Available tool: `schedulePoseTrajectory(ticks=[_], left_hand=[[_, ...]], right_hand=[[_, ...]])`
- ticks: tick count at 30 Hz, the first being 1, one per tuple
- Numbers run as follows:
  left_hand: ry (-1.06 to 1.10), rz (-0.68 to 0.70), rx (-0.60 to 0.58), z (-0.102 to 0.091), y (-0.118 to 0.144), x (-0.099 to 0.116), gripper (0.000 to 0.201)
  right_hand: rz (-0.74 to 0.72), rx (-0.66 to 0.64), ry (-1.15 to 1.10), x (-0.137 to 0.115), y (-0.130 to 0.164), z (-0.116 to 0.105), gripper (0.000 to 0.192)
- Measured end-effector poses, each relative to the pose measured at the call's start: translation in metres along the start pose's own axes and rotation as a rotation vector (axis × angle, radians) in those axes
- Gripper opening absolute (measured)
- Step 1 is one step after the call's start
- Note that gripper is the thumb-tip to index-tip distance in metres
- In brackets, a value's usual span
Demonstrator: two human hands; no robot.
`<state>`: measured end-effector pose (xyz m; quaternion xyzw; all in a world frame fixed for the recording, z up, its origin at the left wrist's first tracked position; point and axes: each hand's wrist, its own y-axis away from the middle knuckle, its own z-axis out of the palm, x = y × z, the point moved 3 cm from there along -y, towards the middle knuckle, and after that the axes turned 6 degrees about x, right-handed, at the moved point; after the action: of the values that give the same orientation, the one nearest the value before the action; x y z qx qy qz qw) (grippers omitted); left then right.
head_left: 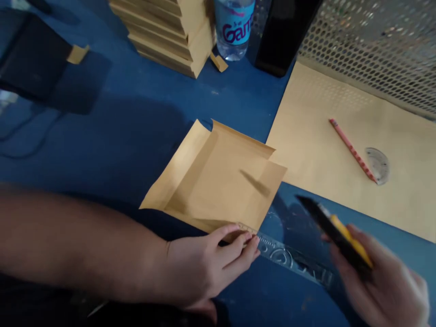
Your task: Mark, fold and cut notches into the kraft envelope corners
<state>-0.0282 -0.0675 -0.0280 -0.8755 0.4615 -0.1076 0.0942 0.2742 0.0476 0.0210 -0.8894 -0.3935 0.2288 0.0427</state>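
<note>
A brown sheet of paper (221,177) with creased, raised edges lies on the blue table in front of me. Along its near edge runs a clear plastic ruler (286,254), its right part reaching past the paper. My left hand (218,263) grips the ruler at the paper's near corner, fingers pressed down. Off to the right, my right hand (381,277) holds a yellow and black utility knife (344,236) above the table, apart from the paper. The knife's tip points up and left; motion blurs it a little.
Stacked brown paper pieces (170,32) stand at the back beside a water bottle (235,32) and a black phone-like object (286,36). A pink pencil (352,147) and a clear protractor (379,165) rest on a large brown sheet (306,136). A dark box (34,54) sits left.
</note>
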Motion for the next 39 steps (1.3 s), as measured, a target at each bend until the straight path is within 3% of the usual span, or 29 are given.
schedulePoseTrajectory(ticks=[2, 5, 11, 18, 27, 39], left_hand=[[-0.027, -0.017, -0.016, -0.001, 0.0, 0.001, 0.097], [-0.057, -0.004, -0.036, -0.005, -0.002, 0.001, 0.094], [-0.043, -0.001, -0.039, -0.009, -0.005, -0.002, 0.096], [-0.056, -0.007, -0.041, -0.01, -0.005, -0.002, 0.09], [-0.049, 0.004, 0.006, -0.009, -0.006, -0.003, 0.096], [-0.041, 0.046, -0.013, -0.011, -0.008, -0.007, 0.093]], right_hand=[[-0.138, 0.01, -0.07, -0.01, 0.004, 0.008, 0.092], [-0.283, -0.013, -0.113, -0.017, 0.001, 0.017, 0.084], [-0.253, -0.104, -0.181, -0.015, -0.01, 0.023, 0.083], [-0.238, -0.178, -0.171, -0.015, 0.001, 0.027, 0.08], [-0.327, -0.177, -0.213, -0.008, 0.002, 0.031, 0.066], [-0.359, -0.202, -0.175, -0.011, 0.003, 0.03, 0.068]])
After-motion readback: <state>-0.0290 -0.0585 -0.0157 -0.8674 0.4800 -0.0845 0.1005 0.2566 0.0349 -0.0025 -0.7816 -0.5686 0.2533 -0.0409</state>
